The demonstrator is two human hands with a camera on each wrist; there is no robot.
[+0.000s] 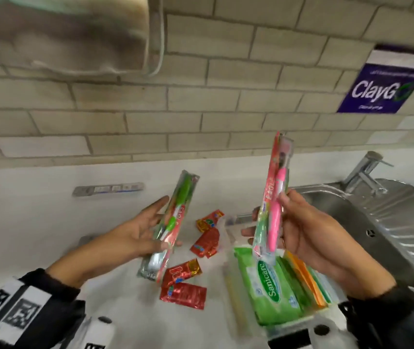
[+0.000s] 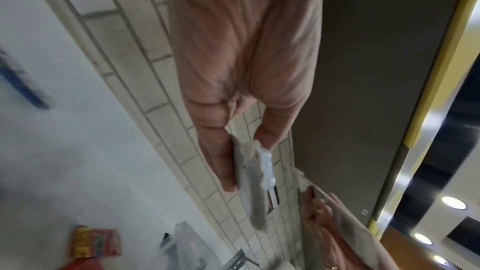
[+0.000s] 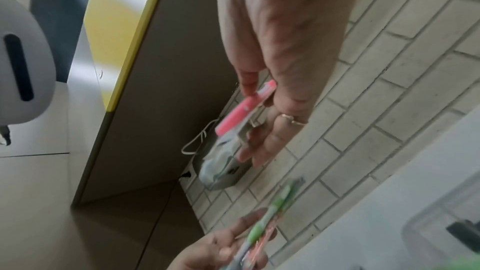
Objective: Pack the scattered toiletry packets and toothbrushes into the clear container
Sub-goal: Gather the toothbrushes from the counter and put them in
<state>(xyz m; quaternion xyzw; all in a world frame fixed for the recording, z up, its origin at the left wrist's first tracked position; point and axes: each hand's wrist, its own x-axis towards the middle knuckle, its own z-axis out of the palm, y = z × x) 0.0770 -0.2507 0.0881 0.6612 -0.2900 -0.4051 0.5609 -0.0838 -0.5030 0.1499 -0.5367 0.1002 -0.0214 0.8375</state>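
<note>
My left hand (image 1: 148,233) holds a packaged green toothbrush (image 1: 173,222) upright above the white counter, thumb pinching its lower part; the pack's grey back (image 2: 253,184) shows in the left wrist view. My right hand (image 1: 294,227) grips a packaged pink toothbrush (image 1: 275,212), also upright, just above the clear container (image 1: 291,328). That container holds a green Sanicare wipes pack (image 1: 268,290) and orange and green packs (image 1: 306,280). Several red sachets (image 1: 205,241) lie loose on the counter between my hands. The pink toothbrush (image 3: 241,108) and green toothbrush (image 3: 270,219) both appear in the right wrist view.
A steel sink (image 1: 377,222) with a tap (image 1: 364,170) lies at the right. A tiled wall (image 1: 200,102) with a blue ClayGo sign (image 1: 382,89) stands behind the white counter (image 1: 49,222). A flat grey and blue object (image 1: 107,188) rests near the wall.
</note>
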